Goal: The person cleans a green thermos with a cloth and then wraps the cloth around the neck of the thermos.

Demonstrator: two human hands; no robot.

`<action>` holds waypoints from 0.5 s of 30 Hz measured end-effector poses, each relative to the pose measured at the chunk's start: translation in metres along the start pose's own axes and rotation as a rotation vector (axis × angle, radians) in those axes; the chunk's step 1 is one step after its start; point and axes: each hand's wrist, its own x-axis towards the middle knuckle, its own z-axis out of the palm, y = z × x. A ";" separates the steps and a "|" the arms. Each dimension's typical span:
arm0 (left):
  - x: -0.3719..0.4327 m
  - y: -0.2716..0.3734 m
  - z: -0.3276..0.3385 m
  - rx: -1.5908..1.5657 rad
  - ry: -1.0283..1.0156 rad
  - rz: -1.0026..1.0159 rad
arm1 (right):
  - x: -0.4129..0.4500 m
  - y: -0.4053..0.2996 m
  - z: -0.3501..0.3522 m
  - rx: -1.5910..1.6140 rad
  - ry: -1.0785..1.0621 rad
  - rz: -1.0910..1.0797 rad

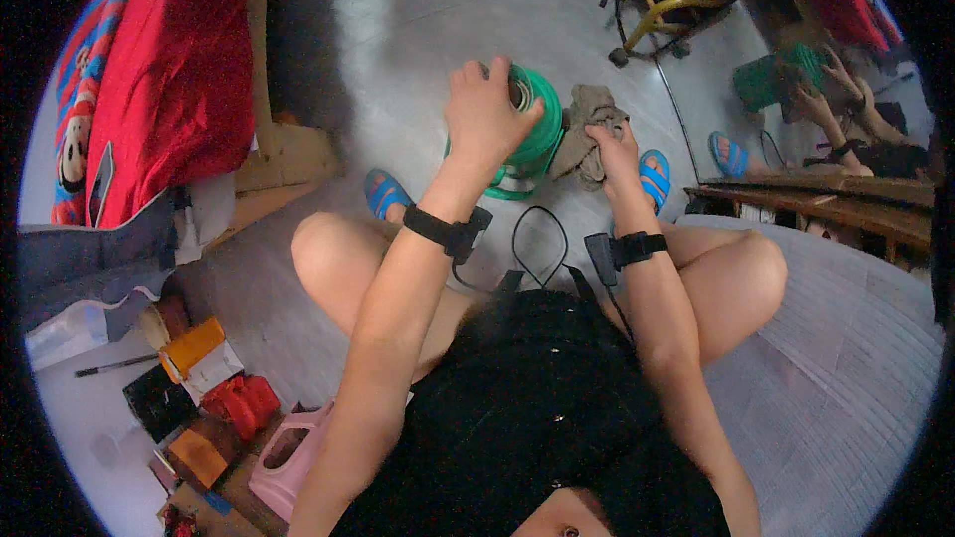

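Observation:
My left hand (pixel 489 108) is spread over the upper end of a green round plastic object (pixel 550 115) and grips its rim, with the thumb on the near right side. Curved ribs and a ring-like base show below the hand, but my fingers hide much of the top, and its exact kind is unclear. Just right of it, my right hand (pixel 618 153) pinches a crumpled grey-brown cloth (pixel 586 134). The cloth hangs close beside the green object; whether they touch is hard to tell. Both wrists carry black straps with cabled devices.
A mirror (pixel 776 119) on the right reflects my hands and the green object. Below it runs a wooden ledge (pixel 806 190). A wheeled chair base (pixel 656 22) stands at the back right. Red fabric (pixel 179 82) hangs at left, above small boxes (pixel 198 354) and a pink plastic container (pixel 287 455).

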 end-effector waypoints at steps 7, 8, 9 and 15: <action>-0.007 -0.016 -0.005 -0.119 -0.032 0.021 | 0.013 0.011 -0.014 0.011 -0.005 -0.122; -0.008 -0.017 -0.007 -0.116 -0.033 0.025 | 0.016 0.011 -0.016 0.016 -0.004 -0.122; -0.012 -0.019 -0.009 -0.102 -0.064 0.054 | 0.016 0.011 -0.016 0.018 -0.006 -0.101; -0.030 -0.043 -0.012 -0.317 -0.038 0.126 | -0.003 -0.008 -0.010 0.061 -0.049 -0.098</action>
